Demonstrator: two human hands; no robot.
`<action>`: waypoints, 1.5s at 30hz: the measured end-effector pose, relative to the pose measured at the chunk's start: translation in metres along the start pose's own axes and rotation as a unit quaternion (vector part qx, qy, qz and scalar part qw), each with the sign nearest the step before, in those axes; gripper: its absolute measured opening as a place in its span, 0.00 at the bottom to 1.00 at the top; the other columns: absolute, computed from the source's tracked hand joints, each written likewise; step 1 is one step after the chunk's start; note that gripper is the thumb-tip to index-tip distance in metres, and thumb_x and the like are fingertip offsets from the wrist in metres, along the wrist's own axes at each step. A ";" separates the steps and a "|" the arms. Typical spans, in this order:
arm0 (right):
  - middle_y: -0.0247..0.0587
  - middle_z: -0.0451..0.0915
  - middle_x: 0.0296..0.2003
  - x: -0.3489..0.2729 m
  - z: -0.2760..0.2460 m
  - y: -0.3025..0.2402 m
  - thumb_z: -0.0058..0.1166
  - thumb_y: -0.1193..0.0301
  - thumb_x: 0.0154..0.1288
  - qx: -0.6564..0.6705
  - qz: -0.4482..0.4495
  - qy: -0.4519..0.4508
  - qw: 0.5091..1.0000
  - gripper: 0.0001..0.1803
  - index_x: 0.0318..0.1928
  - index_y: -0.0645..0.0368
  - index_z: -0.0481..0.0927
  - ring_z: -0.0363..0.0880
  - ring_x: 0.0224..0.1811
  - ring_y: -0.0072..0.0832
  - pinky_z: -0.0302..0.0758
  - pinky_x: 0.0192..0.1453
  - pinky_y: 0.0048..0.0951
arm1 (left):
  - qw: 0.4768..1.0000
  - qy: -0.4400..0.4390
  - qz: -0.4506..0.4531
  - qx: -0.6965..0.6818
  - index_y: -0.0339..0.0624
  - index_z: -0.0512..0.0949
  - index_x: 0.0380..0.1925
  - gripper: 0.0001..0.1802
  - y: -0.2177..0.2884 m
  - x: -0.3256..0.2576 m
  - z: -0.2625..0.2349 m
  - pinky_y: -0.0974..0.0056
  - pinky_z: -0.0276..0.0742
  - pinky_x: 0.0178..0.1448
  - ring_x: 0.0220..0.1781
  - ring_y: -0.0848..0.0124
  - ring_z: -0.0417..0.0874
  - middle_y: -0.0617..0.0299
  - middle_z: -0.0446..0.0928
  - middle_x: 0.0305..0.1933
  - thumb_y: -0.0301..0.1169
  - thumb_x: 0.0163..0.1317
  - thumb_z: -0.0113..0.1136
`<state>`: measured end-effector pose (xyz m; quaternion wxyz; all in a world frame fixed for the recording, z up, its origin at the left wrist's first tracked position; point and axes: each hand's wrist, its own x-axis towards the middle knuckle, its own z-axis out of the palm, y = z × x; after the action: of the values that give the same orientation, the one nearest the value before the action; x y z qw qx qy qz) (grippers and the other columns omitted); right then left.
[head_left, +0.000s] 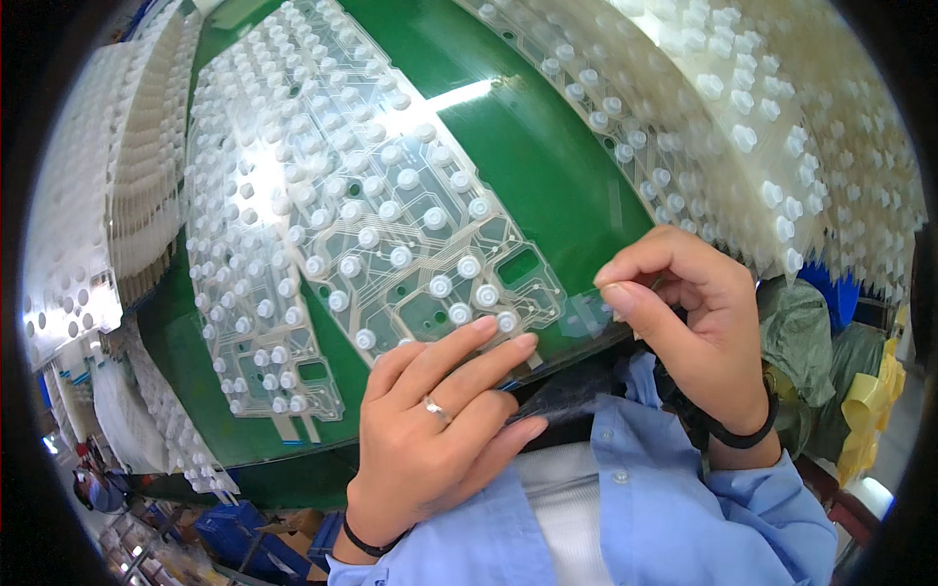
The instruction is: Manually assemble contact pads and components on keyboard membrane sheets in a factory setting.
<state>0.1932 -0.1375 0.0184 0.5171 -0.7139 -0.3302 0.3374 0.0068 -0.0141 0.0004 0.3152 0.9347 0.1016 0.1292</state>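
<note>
Right hand [708, 314] fingertips meet, contents unclear. Left hand [430, 430] rests, fingers apart, on circuit sheet [389, 211]; uneven pressure could skew it.

You wear a blue shirt [640, 518] at five o'clock over a white, perhaps ribbed top [565, 498]; silver ring [437, 409]; black bands [746, 439] at four and seven.

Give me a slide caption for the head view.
Left hand at the near edge of a domed keyboard membrane, right hand pinching beside it, green tabletop beneath.
</note>
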 end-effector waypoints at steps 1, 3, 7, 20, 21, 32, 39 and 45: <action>0.34 0.77 0.34 0.002 0.001 0.002 0.57 0.80 0.63 -0.008 -0.005 -0.010 1.000 0.04 0.38 0.65 0.80 0.74 0.31 0.13 0.68 0.30 0.15 | 1.000 0.001 0.009 -0.003 0.48 0.77 0.20 0.12 -0.002 -0.002 0.001 0.57 0.68 0.54 0.59 0.59 0.78 0.63 0.82 0.51 0.39 0.46 0.71; 0.33 0.77 0.33 0.005 0.006 0.004 0.56 0.80 0.62 -0.023 -0.005 -0.029 0.999 0.04 0.38 0.65 0.80 0.73 0.30 0.12 0.66 0.29 0.14 | 1.000 0.005 0.021 -0.005 0.49 0.77 0.19 0.13 -0.005 -0.005 0.002 0.57 0.68 0.54 0.58 0.59 0.78 0.64 0.83 0.51 0.41 0.47 0.71; 0.32 0.78 0.31 0.012 0.013 0.004 0.57 0.80 0.61 -0.064 -0.015 -0.035 0.997 0.03 0.36 0.64 0.81 0.71 0.27 0.10 0.63 0.25 0.13 | 1.000 0.000 0.029 0.012 0.50 0.77 0.19 0.14 -0.006 -0.007 0.002 0.58 0.68 0.52 0.58 0.59 0.79 0.64 0.83 0.50 0.44 0.49 0.70; 0.31 0.77 0.29 0.013 0.019 0.005 0.59 0.80 0.59 -0.115 -0.021 -0.021 0.993 0.03 0.34 0.63 0.82 0.67 0.23 0.10 0.59 0.23 0.14 | 0.999 -0.006 0.030 0.017 0.50 0.77 0.19 0.14 -0.008 -0.006 0.002 0.59 0.67 0.50 0.58 0.60 0.79 0.64 0.83 0.50 0.45 0.50 0.69; 0.31 0.77 0.29 0.012 0.019 0.005 0.59 0.80 0.59 -0.116 -0.020 -0.021 0.993 0.03 0.34 0.63 0.82 0.67 0.23 0.10 0.58 0.23 0.14 | 0.999 -0.005 0.031 0.015 0.50 0.77 0.19 0.14 -0.008 -0.006 0.002 0.59 0.67 0.50 0.58 0.60 0.79 0.64 0.83 0.50 0.45 0.50 0.69; 0.31 0.77 0.30 0.013 0.021 0.004 0.59 0.80 0.59 -0.125 -0.028 -0.018 0.992 0.03 0.35 0.63 0.82 0.64 0.21 0.09 0.55 0.22 0.13 | 0.999 0.000 0.033 0.013 0.50 0.76 0.19 0.16 -0.008 -0.006 0.002 0.60 0.66 0.48 0.57 0.60 0.79 0.63 0.83 0.49 0.45 0.50 0.69; 0.31 0.77 0.30 0.013 0.022 0.005 0.59 0.81 0.58 -0.140 -0.034 -0.014 0.989 0.04 0.35 0.63 0.82 0.63 0.20 0.09 0.55 0.22 0.14 | 0.999 0.000 0.038 0.012 0.50 0.76 0.19 0.15 -0.009 -0.006 0.003 0.60 0.66 0.48 0.57 0.60 0.79 0.63 0.83 0.50 0.45 0.51 0.68; 0.31 0.77 0.30 0.012 0.021 0.007 0.60 0.82 0.56 -0.134 -0.036 -0.015 0.990 0.06 0.36 0.63 0.82 0.64 0.20 0.09 0.56 0.22 0.13 | 0.998 -0.033 0.030 0.052 0.50 0.74 0.20 0.15 -0.005 -0.004 0.001 0.59 0.64 0.51 0.59 0.61 0.76 0.62 0.80 0.57 0.45 0.48 0.68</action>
<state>0.1832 -0.1181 0.0054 0.4235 -0.7593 -0.4059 0.2816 0.0027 -0.0117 -0.0046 0.2652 0.9562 0.0695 0.1023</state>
